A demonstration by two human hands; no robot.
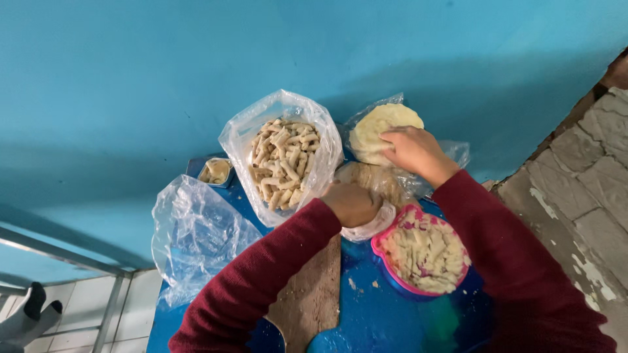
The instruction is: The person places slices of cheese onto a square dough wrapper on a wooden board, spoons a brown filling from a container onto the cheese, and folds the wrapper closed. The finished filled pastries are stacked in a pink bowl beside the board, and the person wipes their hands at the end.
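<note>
Right hand (412, 151) presses the dough stack (381, 128), left hand (352, 204) seemingly fisted beside the stick-filled bag (282, 160).

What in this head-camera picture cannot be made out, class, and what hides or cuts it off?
- Head view: left hand grip, fingers curled under; whether it clasps the thin clear plastic wrap is unclear.
- Head view: part of the round pale dough disc, covered by the right hand.
- Head view: blue table top, cut off by the bottom edge.
</note>
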